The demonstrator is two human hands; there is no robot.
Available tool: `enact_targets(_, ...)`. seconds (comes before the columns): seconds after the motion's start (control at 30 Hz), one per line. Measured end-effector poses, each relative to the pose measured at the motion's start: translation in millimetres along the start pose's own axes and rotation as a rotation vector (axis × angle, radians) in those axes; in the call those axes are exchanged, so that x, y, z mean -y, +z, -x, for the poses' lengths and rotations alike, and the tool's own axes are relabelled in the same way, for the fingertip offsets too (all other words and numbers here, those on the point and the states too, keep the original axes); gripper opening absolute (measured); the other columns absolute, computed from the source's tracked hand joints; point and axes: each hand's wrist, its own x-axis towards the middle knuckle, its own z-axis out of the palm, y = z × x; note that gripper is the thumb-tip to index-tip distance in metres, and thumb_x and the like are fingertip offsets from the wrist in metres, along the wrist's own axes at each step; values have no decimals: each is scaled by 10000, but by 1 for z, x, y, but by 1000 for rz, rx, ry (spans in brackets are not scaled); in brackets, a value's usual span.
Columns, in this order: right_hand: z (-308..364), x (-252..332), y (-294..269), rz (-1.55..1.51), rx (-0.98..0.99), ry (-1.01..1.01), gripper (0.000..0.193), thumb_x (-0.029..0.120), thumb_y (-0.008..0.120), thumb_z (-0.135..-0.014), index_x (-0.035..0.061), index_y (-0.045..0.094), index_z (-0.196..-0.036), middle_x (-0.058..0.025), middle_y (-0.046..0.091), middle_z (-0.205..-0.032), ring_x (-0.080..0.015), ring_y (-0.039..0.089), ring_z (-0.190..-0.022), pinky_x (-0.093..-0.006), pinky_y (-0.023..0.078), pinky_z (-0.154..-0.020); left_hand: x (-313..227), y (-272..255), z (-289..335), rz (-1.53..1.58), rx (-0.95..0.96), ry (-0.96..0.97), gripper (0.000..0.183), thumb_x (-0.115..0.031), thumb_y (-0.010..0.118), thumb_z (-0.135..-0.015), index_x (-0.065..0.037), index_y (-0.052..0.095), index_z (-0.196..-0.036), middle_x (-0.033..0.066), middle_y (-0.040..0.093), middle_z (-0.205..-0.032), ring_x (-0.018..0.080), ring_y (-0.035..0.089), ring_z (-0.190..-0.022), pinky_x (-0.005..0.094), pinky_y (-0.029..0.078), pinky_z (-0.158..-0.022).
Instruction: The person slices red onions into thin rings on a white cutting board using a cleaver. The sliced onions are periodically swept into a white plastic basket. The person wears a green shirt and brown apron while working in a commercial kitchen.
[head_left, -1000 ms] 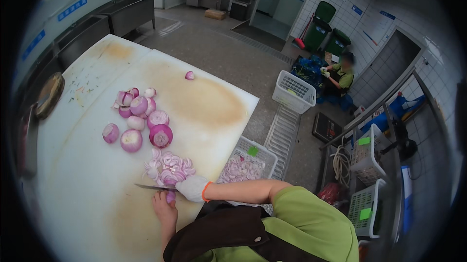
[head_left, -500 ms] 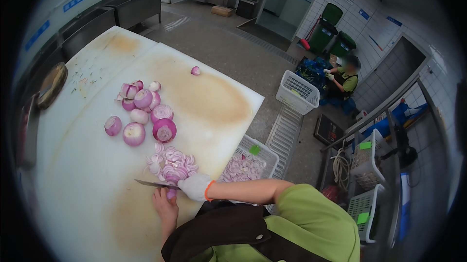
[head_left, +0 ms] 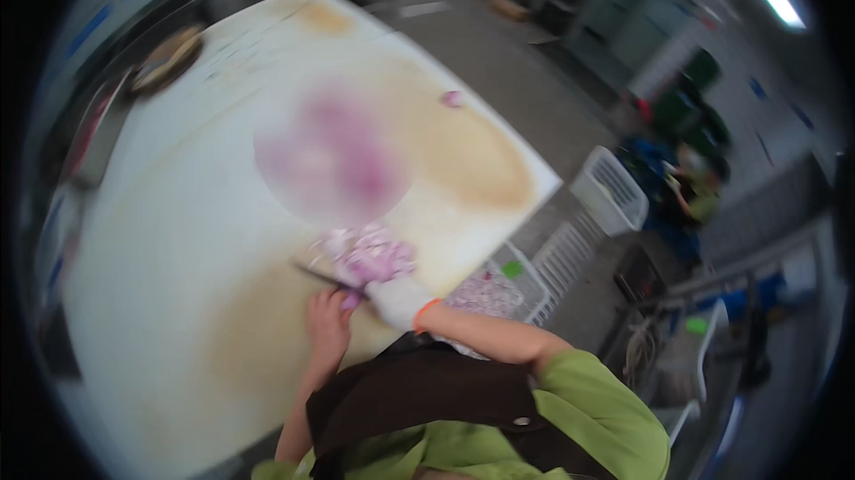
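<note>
The picture is motion-blurred. My right hand [head_left: 396, 298], in a white glove, grips a knife [head_left: 322, 274] whose blade points left across the white cutting table [head_left: 178, 302]. My bare left hand [head_left: 328, 327] sits just below the blade, with its fingertips on a small purple onion piece [head_left: 349, 300]. A pile of chopped purple onion [head_left: 370, 253] lies right above both hands. Farther up the table, a group of peeled purple onion halves [head_left: 334, 155] shows only as a blur. One lone onion piece [head_left: 452, 98] lies near the far right edge.
A white crate [head_left: 525, 277] holding chopped onion stands on the floor off the table's right edge, with a white basket [head_left: 610, 191] beyond it. A person [head_left: 699, 191] crouches by bins at the far right. A round dish [head_left: 165, 52] sits at the table's far left.
The view has swung and blurred, so the table now looks nearer and tilted. Both hands stay at the chopped pile, knife and onion piece still held.
</note>
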Motion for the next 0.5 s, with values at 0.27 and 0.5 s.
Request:
enact_targets(0.27,0,9,-2,145,134,13,193,189,492,-871,22,535,-957,-225,647,-779,-410,630,-731,-507,482,-648,-13,-7,1,164,-79,-110,261,24,672,-687,-40,582,-924,115,542,-944,328,536,-892,416,448,-747)
enact_targets(0.5,14,6,-7,83,61,-7,167,154,474,-855,24,570,-898,-227,653,-811,-391,644,-727,-497,488,-647,4,19,6,141,-97,-24,345,25,643,-717,-47,575,-1047,156,551,-1075,371,526,-981,457,439,-823)
